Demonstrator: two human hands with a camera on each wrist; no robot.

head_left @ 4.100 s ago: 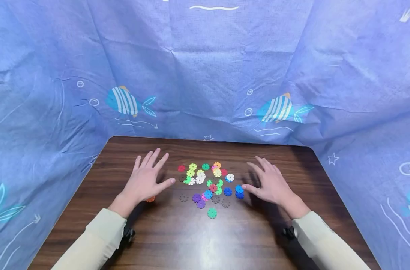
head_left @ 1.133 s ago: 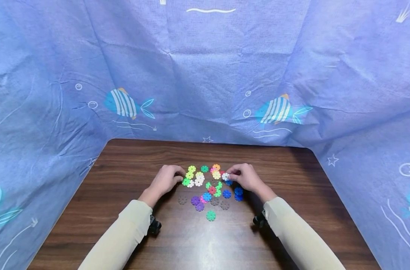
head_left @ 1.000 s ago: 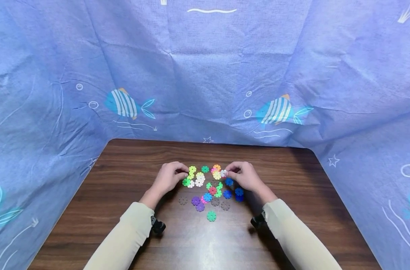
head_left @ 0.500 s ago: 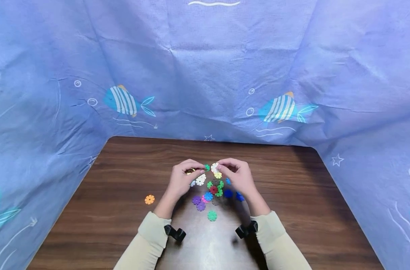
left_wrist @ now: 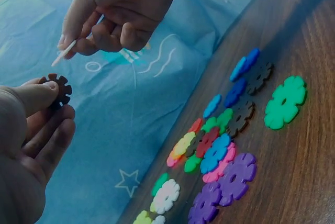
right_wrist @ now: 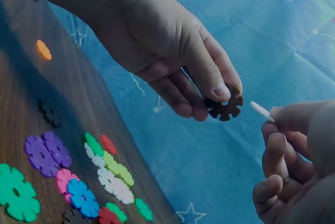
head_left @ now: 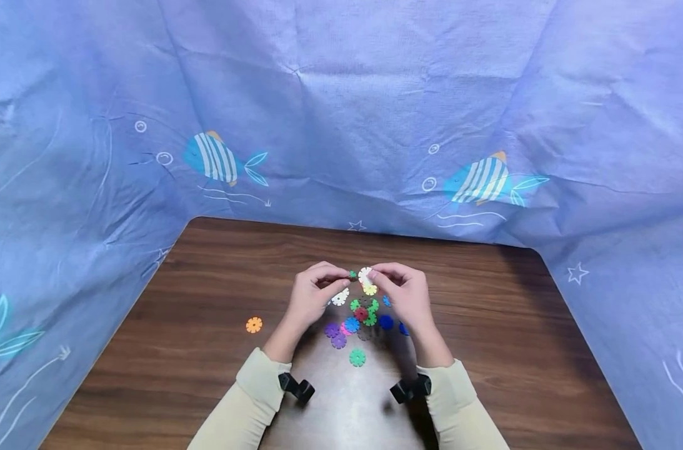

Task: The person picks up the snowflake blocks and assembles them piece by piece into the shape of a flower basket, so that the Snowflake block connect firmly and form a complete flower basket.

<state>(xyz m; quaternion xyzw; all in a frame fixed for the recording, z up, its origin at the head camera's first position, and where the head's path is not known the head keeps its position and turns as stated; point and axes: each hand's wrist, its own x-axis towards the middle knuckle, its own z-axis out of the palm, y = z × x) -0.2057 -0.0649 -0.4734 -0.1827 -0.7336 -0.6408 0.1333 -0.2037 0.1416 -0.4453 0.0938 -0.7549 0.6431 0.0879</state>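
My left hand [head_left: 309, 296] pinches a dark brown notched plastic disc [left_wrist: 65, 90] between thumb and fingers, above the table. Facing it, my right hand [head_left: 407, 297] pinches a white notched disc [head_left: 365, 275]. In the right wrist view the white disc is nearly edge-on and points at the brown disc's rim, with a small gap between them. Below the hands lie several more flower-shaped discs, among them a green disc [head_left: 357, 357], a purple disc [left_wrist: 238, 179], a blue disc [right_wrist: 82, 198] and a red disc [head_left: 361, 314], some overlapping.
An orange disc [head_left: 254, 324] lies apart on the left of the brown wooden table [head_left: 167, 362]. A blue fish-print cloth [head_left: 352, 125] hangs behind the table and at both sides. Black wrist cameras [head_left: 297, 388] sit under both forearms.
Both hands began spread above the table, then reached down to the discs. The right hand picked up the white disc and the left the brown one. The hands have come close together, raised.
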